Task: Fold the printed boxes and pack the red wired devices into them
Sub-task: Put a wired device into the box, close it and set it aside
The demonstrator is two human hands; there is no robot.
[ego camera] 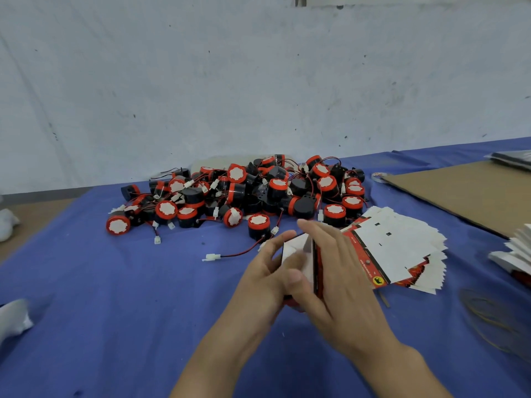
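Between the fingers (283, 238) of both hands, over the counter (115, 297), sits a half-folded box (297, 248): the left hand (264, 271) curls round it, the right hand (344, 271) pinches its red side. Probably light, thin, crushable card, better held by its side panels. Its long axis points away, toward the devices (244, 191).

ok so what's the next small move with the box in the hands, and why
Probably press the box open into shape. The left hand and right hand both hold it, it looks only half folded with its white inside showing, and no device is in it; the red devices lie in a pile behind.
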